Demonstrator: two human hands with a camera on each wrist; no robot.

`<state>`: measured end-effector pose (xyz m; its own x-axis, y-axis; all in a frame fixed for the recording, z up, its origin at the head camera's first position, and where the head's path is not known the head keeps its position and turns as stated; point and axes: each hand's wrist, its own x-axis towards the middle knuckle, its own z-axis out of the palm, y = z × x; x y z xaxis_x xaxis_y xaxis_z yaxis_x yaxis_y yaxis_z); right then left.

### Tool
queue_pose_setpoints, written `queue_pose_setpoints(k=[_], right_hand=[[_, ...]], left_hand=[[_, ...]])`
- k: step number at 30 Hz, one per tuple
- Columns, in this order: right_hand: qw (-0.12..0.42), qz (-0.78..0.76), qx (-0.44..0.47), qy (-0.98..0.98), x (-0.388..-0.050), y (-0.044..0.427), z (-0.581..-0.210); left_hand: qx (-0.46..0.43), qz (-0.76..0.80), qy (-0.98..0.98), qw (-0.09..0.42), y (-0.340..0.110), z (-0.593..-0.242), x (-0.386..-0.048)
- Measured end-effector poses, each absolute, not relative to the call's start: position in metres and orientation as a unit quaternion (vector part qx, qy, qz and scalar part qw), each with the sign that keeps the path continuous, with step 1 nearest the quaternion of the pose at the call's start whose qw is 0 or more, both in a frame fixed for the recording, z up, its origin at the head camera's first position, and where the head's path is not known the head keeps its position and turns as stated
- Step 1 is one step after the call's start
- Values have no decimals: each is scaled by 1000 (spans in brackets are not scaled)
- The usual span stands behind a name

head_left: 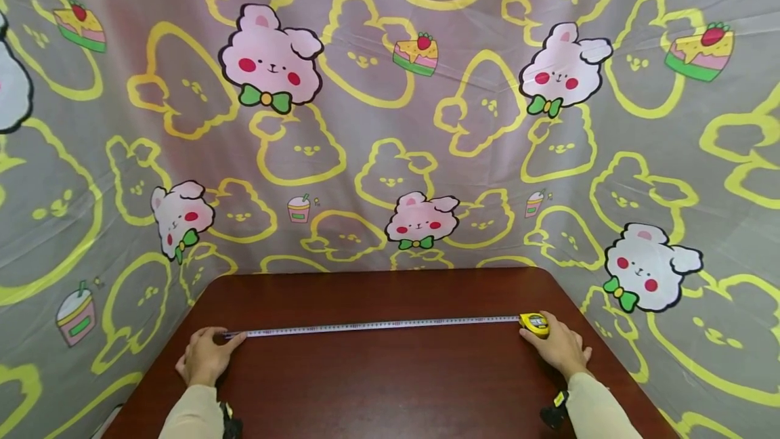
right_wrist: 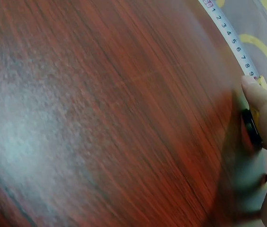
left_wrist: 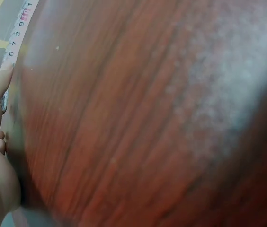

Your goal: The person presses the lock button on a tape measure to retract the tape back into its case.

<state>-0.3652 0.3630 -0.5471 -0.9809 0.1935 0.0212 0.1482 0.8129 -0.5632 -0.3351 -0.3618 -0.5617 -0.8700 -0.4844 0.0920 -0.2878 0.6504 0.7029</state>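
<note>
A steel tape measure is drawn out across the dark red-brown table (head_left: 390, 385). Its white numbered blade (head_left: 378, 325) runs nearly straight from side to side. My left hand (head_left: 207, 356) pinches the blade's free end between thumb and fingers at the left. At the right, my right hand (head_left: 560, 346) grips the yellow tape measure case (head_left: 535, 324). Blade digits (left_wrist: 16, 35) show in the left wrist view, beyond the thumb. In the right wrist view the blade (right_wrist: 233, 42) meets the case under my thumb; the hand hides most of the case.
Patterned grey cloth (head_left: 481, 175) with cartoon rabbits hangs behind the table and along both sides. The table's far edge has rounded corners. Black straps with small devices (head_left: 553, 412) sit at both wrists, below the light sleeves (head_left: 600, 408).
</note>
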Motion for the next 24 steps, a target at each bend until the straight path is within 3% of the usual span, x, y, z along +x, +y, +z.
queue_pose_setpoints(k=[15, 24], right_hand=[[88, 305, -85, -944, -366, 352, -550], [88, 298, -80, -947, -363, 353, -544]], left_hand=[[194, -396, -871, 217, -367, -567, -325], [210, -500, -812, 218, -374, -556, -325]])
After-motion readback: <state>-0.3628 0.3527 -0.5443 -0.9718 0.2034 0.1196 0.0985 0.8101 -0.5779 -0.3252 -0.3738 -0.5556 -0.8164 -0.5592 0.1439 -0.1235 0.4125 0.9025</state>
